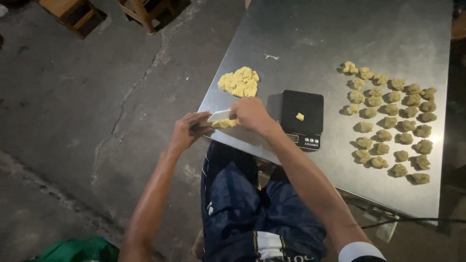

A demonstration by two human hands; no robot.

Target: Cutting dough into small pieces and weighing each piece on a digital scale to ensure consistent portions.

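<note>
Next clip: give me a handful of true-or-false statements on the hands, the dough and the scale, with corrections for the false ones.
1. The left hand and right hand meet at the near edge of the metal table, with a white scraper and a bit of dough between them. True.
2. The black scale has nothing on it. False: a small dough crumb lies on its platform.
3. The dough pile lies left of the scale. True.
4. The small dough pieces are stacked in a bowl. False: they lie in rows on the bare table, right of the scale.
5. The floor is tiled white. False: it is grey, cracked concrete.
</note>
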